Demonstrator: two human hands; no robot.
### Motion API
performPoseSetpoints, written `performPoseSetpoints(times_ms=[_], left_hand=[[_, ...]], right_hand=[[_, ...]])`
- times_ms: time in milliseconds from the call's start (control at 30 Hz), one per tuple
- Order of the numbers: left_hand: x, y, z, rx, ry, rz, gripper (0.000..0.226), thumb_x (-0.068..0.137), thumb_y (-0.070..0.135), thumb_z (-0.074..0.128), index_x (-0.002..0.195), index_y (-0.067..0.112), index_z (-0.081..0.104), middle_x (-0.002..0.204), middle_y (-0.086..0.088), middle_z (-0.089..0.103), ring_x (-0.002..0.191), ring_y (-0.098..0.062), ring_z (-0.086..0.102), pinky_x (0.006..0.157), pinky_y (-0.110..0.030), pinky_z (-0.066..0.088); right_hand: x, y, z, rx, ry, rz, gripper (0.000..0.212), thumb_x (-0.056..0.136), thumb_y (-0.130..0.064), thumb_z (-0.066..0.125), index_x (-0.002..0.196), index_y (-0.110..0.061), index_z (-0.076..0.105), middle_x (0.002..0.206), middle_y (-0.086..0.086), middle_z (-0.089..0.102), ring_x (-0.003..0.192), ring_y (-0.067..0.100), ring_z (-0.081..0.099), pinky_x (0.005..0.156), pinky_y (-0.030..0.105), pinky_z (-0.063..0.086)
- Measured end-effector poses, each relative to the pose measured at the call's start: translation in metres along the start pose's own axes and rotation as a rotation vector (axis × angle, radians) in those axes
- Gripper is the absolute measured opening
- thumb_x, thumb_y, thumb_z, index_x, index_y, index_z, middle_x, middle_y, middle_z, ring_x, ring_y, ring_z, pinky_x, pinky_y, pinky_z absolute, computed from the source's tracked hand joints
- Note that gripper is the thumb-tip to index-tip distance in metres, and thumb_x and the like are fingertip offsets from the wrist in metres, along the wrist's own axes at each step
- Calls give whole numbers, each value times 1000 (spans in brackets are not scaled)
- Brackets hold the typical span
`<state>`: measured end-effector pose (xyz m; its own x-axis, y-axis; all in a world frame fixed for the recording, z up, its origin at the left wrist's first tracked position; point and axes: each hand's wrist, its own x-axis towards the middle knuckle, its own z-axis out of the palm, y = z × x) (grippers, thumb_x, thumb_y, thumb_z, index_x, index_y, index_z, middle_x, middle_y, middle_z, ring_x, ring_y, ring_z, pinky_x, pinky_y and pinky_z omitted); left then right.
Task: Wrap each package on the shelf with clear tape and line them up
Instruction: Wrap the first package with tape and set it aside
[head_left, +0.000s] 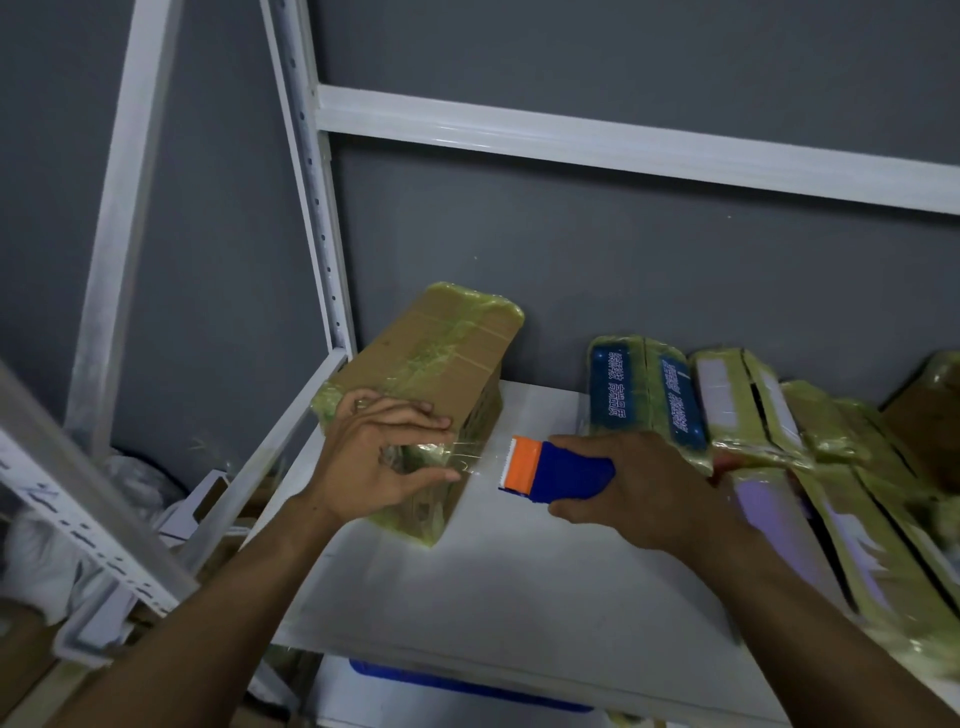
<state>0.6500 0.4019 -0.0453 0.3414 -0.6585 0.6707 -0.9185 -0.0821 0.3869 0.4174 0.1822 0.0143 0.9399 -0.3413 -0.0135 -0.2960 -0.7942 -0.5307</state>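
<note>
The left hand (384, 457) lies palm-down on the near end of a brown cardboard package (431, 364) whose corners and middle are banded in yellow-green tinted clear tape. Its fingers (415, 415) are nearly straight and reach across the top to the package's right edge, with the thumb (436, 475) spread apart below them. The hand presses rather than grasps. Between fingers and thumb a strip of clear tape (475, 457) runs off the package's edge to the right.

That strip leads to a blue-and-orange plastic tape dispenser (556, 470), held just beside the package with its orange, saw-toothed cutter end pointing left. The right hand (649, 483) is wrapped round the blue body, fingers curled under and thumb over the top — a firm grip.

The package lies at the left end of a white shelf board (519, 571), angled back toward the grey wall (623, 260), close to a white perforated metal upright (311, 208). Farther right on the same board a row of tape-wrapped packages (753, 415) lies side by side — the nearest two blue-faced with white lettering, the rest pale and purple — well apart from the brown one.
</note>
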Motion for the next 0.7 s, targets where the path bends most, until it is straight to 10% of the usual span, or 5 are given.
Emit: performPoseSetpoints(times_ms=[400,600,700], left_hand=[[-14,9,39,68,261,-88,32,76,59,78,100,37,77,111,27,70,133,-10,51,116,-70,-4],[-23,3,44,220,237,-240,68,77,67,70,136,35,58,157,6,42,154,-26,19,118,-65,-12],[-24,2,44,178,236,-265,58,73,60,76,120,28,66,143,5,55,152,-23,22,114,-75,13]], right_hand=[[36,0,46,-19,39,-82,66,79,-51,85,136,-34,57,122,-11,69,112,10,64,91,31,58],[51,-4,58,40,8,-113,67,76,-49,87,134,-30,60,116,-10,70,107,9,64,88,36,60],[56,-5,61,67,32,-111,72,74,-50,89,137,-29,61,118,-9,70,108,9,64,88,37,60]])
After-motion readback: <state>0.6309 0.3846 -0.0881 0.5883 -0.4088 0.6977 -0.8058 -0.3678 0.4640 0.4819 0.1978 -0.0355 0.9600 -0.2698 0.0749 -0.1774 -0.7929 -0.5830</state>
